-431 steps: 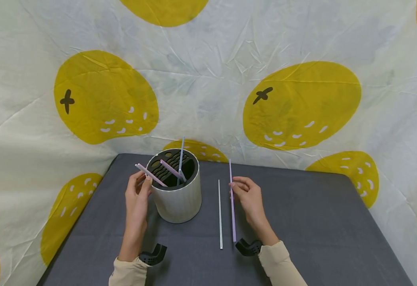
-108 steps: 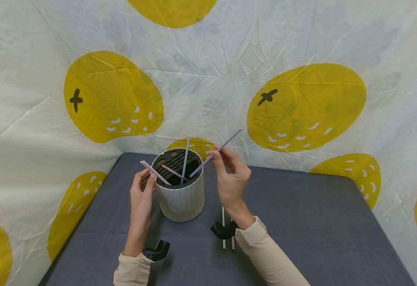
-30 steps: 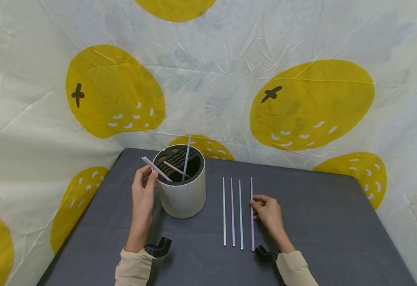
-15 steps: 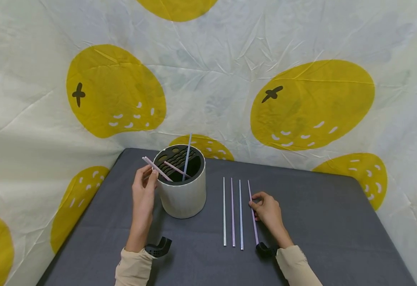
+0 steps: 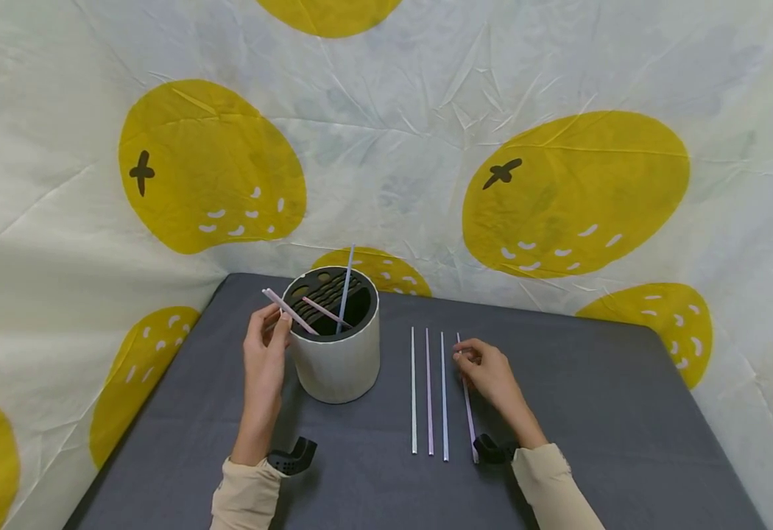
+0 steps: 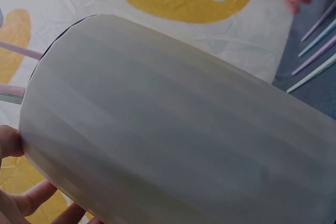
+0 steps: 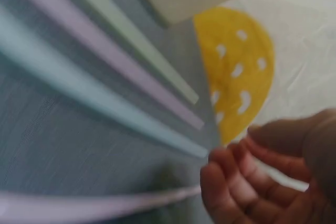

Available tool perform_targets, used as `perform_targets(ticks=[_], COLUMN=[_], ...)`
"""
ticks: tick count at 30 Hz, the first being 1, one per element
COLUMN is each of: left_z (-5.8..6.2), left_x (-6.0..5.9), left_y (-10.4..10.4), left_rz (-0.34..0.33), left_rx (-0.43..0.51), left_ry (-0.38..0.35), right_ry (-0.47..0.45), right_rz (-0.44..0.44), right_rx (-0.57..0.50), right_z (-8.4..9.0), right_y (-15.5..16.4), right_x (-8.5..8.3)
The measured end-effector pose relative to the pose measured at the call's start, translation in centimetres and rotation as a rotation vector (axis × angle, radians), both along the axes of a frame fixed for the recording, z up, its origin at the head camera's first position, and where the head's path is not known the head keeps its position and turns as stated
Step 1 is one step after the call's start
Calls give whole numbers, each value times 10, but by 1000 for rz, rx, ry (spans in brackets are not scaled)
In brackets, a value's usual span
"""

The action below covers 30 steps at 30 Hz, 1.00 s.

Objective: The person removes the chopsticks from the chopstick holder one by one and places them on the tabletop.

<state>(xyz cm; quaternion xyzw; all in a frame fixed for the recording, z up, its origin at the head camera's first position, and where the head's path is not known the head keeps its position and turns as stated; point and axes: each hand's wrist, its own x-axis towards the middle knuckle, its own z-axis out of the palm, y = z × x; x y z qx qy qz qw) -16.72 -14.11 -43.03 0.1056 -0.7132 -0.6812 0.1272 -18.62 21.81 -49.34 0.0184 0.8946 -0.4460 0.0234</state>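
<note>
The purple straw (image 5: 469, 409) lies flat on the grey bench (image 5: 598, 412), the rightmost of four straws, slanted a little so that its far end leans toward the others while its near end points to the bench's front edge. The right hand (image 5: 487, 369) sits at the straw's far end with its fingers curled, the fingertips (image 5: 461, 354) touching or pinching that end; the head view does not show which, and the right wrist view is too blurred to settle it. Just to the left lie three more straws side by side and parallel: a pale blue straw (image 5: 444, 397), a lilac straw (image 5: 428, 394) and a white straw (image 5: 413, 391), all running from the back toward the front edge. Further left, near the bench's back left corner, stands a white cylindrical holder (image 5: 340, 359) with a black slotted insert (image 5: 327, 294). Three straws lean inside it, two pink ones and a blue one. The left hand (image 5: 266, 352) rests against the holder's left side, fingers curved round its wall just below the rim.
</note>
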Motion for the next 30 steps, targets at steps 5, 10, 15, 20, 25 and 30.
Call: perform_targets(ticks=[5, 10, 15, 20, 25, 30], left_z=[0, 0, 0, -1, -1, -2], left_x=[-1, -1, -1, -1, -2, -2], left_y=[-1, -1, -2, -2, -3, -3], left_rz=[-1, -3, -2, -3, 0, -9], left_rx=[-7, -16, -11, -7, -2, 6], left_ry=[-8, -14, -9, -3, -1, 7], right_ry=[117, 261, 410, 653, 834, 864], right_rz=[132, 214, 255, 367, 476, 522], right_rx=[-72, -139, -176, -36, 227, 384], right_z=[22, 44, 65, 85, 103, 114], right_y=[-21, -46, -72, -98, -125, -148], right_x=[-9, -12, -12, -8, -8, -10])
